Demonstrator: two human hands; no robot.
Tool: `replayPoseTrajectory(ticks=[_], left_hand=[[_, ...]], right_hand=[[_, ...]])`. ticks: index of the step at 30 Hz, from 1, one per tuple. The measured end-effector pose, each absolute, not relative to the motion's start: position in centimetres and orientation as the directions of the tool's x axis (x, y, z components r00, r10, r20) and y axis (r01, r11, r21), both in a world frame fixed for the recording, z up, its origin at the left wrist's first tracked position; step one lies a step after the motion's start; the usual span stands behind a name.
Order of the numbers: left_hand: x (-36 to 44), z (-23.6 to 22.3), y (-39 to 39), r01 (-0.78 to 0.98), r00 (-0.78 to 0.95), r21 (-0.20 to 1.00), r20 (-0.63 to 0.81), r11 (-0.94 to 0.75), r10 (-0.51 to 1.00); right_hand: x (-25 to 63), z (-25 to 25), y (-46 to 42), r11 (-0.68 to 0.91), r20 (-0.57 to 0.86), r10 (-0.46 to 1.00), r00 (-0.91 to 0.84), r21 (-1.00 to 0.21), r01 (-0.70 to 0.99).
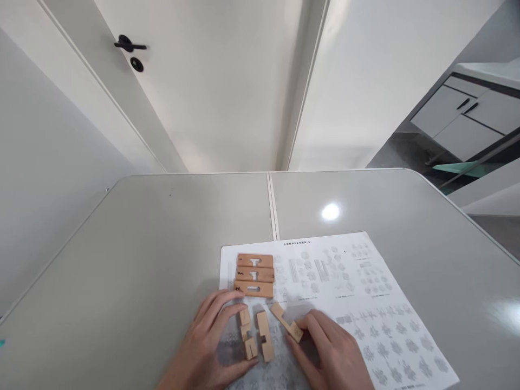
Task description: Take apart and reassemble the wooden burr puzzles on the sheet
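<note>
My left hand (221, 338) curls around a notched light wooden block (246, 331), its fingers at the far end and the thumb by the near end. Just right of it lies a second notched wooden block (265, 336), touched by neither hand. In my right hand (325, 346), thumb and fingers pinch the near end of a third wooden block (287, 323), which has a deep cut-out in its middle and slants up to the left. Beyond the left fingertips, darker wooden pieces with slots, marked 1 (264, 261), 3 (266, 274) and 2 (266, 289), lie side by side.
Beneath the pieces is a printed sheet (390, 325) covered in small puzzle diagrams. It rests on a pale grey table (170, 233) with a seam strip (272, 206). Past the table stand a white door (215, 81) with a black handle and, at right, a white cabinet (459, 108).
</note>
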State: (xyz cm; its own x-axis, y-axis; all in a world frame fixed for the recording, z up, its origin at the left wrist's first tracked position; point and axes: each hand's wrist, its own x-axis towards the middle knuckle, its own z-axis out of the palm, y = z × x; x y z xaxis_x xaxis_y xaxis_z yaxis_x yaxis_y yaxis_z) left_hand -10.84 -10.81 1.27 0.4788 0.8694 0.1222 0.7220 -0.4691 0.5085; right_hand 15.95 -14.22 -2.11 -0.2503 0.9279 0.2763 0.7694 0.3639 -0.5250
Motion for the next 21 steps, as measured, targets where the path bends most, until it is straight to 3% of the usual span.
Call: replayPoseTrajectory(ticks=[3,14,21], left_hand=[[-10.3,0.8,-11.1,0.735,0.475,0.493,0.119,-0.467,0.872],[-10.9,-0.9,-11.9,0.800,0.359,0.490,0.071,-0.346,0.931],[-12.9,-1.1,-12.0,0.781,0.308,0.551,0.069,-0.294,0.949]], right_hand=[[14.6,-2.5,-14.7,0.358,0.290,0.926,-0.240,-0.486,0.797],[12.3,-2.6,-13.5,0.338,0.205,0.941,-0.269,-0.548,0.765],[15.7,-1.8,-13.9,0.203,0.052,0.966,-0.254,-0.761,0.616]])
